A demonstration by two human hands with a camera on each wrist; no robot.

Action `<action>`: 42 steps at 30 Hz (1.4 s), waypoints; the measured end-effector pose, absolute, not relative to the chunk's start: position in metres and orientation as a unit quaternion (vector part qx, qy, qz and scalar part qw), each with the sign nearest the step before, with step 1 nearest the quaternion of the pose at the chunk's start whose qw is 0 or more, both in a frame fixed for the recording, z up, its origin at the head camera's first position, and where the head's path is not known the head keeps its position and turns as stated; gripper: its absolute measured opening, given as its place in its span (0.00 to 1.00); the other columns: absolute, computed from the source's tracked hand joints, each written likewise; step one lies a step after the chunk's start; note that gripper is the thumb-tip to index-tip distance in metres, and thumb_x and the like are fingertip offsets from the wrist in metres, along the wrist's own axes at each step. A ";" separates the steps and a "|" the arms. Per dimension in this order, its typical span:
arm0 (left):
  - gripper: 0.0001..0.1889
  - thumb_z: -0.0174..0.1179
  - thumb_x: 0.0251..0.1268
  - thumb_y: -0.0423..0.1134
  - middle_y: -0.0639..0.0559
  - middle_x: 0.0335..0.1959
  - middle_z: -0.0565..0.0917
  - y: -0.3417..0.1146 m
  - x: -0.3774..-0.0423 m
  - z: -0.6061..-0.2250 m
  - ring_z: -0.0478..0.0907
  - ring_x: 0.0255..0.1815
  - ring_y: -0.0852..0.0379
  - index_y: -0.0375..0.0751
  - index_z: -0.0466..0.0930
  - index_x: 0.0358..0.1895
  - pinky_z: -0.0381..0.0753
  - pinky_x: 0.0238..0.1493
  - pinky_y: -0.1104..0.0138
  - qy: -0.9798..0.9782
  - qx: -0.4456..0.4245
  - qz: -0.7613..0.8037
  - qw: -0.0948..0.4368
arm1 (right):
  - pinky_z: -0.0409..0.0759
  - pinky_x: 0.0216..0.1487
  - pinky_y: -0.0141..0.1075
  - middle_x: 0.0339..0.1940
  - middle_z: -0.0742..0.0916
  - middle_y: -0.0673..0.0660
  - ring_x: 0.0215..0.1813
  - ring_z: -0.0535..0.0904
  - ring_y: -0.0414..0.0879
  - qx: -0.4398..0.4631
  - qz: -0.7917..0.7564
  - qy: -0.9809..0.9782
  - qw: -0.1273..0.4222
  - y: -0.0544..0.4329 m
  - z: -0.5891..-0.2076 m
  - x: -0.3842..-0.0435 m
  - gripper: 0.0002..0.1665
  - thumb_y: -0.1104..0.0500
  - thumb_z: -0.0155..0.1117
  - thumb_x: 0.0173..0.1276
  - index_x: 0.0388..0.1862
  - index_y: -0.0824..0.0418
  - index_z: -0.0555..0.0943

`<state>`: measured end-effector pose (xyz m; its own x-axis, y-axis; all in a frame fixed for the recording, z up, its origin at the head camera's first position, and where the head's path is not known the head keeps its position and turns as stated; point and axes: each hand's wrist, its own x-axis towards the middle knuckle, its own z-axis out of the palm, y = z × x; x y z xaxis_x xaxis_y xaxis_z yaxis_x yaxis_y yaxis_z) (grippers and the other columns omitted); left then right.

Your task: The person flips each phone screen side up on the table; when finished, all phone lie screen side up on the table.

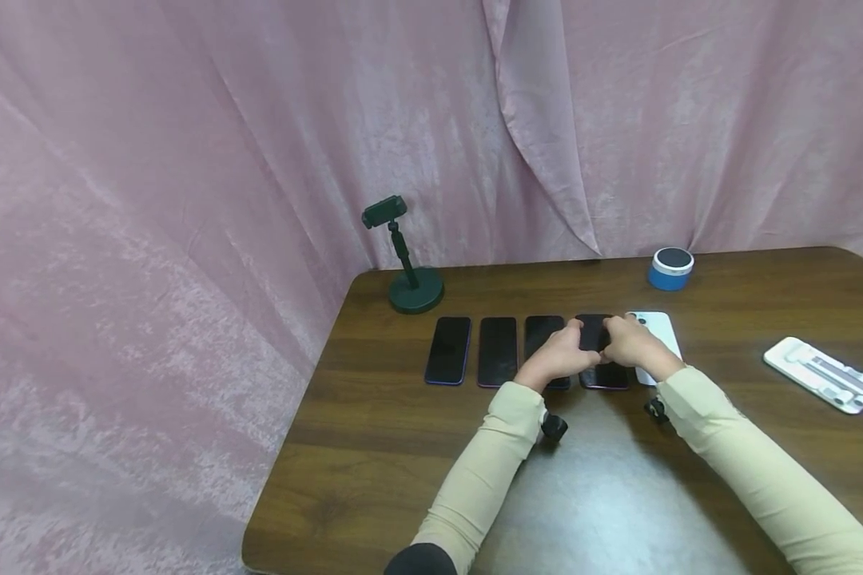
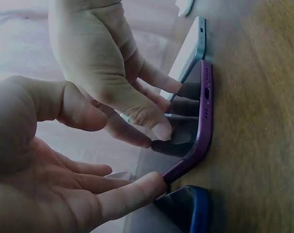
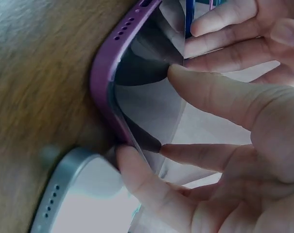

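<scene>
A purple-edged phone (image 1: 604,377) lies screen up on the wooden table, between both hands. My left hand (image 1: 561,353) is at its left side, with fairly straight fingers and a fingertip at the purple edge (image 2: 205,111). My right hand (image 1: 634,345) reaches over the same phone; in the right wrist view its thumb touches the dark screen (image 3: 147,63) and another fingertip is at the side edge. To the left lies a blue-edged phone (image 2: 199,208), partly hidden by my left hand. A white phone (image 1: 660,329) lies to the right, partly covered by my right hand.
Further left, two more dark phones, one with a blue edge (image 1: 448,351) and another (image 1: 498,351), continue the row. A dark green stand (image 1: 415,289) stands at the back left. A blue and white cylinder (image 1: 670,271) is at the back, and a white flat object with grey parts (image 1: 825,375) lies right.
</scene>
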<state>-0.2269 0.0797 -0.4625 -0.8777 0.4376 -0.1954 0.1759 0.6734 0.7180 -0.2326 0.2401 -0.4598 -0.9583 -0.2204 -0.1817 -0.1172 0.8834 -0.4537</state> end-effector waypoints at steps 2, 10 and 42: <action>0.36 0.64 0.66 0.45 0.41 0.59 0.81 0.081 -0.227 -0.461 0.79 0.48 0.57 0.34 0.63 0.74 0.77 0.50 0.68 0.904 0.173 0.352 0.171 | 0.75 0.52 0.62 0.48 0.80 0.81 0.50 0.76 0.71 -0.096 -0.234 0.962 0.104 0.243 -0.458 -0.232 0.32 0.66 0.70 0.55 0.55 0.85 0.73; 0.28 0.64 0.66 0.40 0.44 0.56 0.84 0.090 -0.234 -0.459 0.80 0.55 0.56 0.38 0.72 0.68 0.77 0.51 0.70 0.896 0.187 0.381 0.129 | 0.77 0.47 0.61 0.45 0.84 0.77 0.47 0.80 0.71 -0.114 -0.312 0.943 0.029 0.266 -0.450 -0.235 0.26 0.61 0.67 0.66 0.55 0.81 0.75; 0.31 0.77 0.55 0.42 0.61 0.58 0.80 0.162 -0.228 -0.473 0.72 0.58 0.65 0.52 0.77 0.63 0.70 0.54 0.74 0.919 0.300 0.224 0.122 | 0.75 0.54 0.64 0.54 0.78 0.83 0.56 0.75 0.77 -0.091 -0.301 0.946 0.073 0.339 -0.466 -0.256 0.27 0.64 0.61 0.70 0.59 0.84 0.70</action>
<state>-0.2281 0.1622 -0.4728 -0.7895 0.6071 -0.0901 0.4975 0.7190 0.4853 -0.2559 0.3388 -0.4657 -0.9727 -0.2169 -0.0827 -0.1292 0.8016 -0.5837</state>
